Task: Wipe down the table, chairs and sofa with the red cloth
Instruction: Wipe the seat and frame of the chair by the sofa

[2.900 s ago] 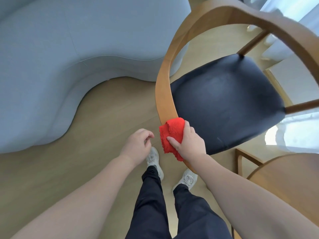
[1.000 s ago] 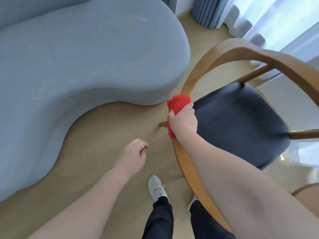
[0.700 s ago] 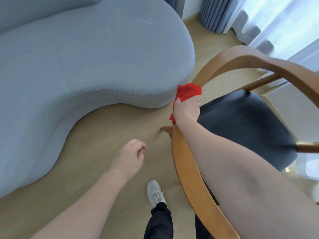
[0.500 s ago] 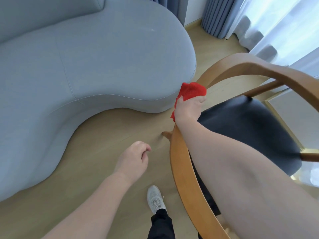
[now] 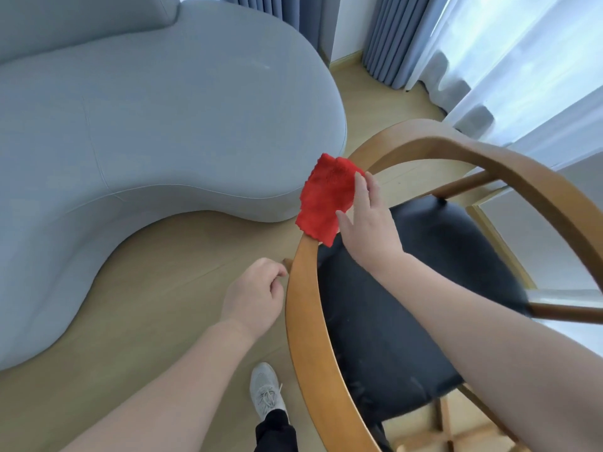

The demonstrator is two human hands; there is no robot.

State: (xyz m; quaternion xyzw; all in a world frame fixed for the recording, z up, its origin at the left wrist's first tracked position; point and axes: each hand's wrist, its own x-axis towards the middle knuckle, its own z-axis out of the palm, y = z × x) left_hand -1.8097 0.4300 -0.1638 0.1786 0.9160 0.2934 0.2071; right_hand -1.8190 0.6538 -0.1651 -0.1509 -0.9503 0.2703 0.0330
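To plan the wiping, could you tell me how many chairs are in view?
1: a wooden chair with a dark seat, right of the sofa, the red cloth on its curved rail. Others may lie outside the frame.

Bright daylight from window (image 5: 528, 60) upper right, glare, wide-angle edge distortion

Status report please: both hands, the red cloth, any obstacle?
Left hand idle, empty. Right hand holds red cloth on chair's wooden rail. Nothing in the way.

sofa (image 5: 130, 125): cut off left | chair rail (image 5: 303, 321): partly under red cloth (image 5: 326, 194)
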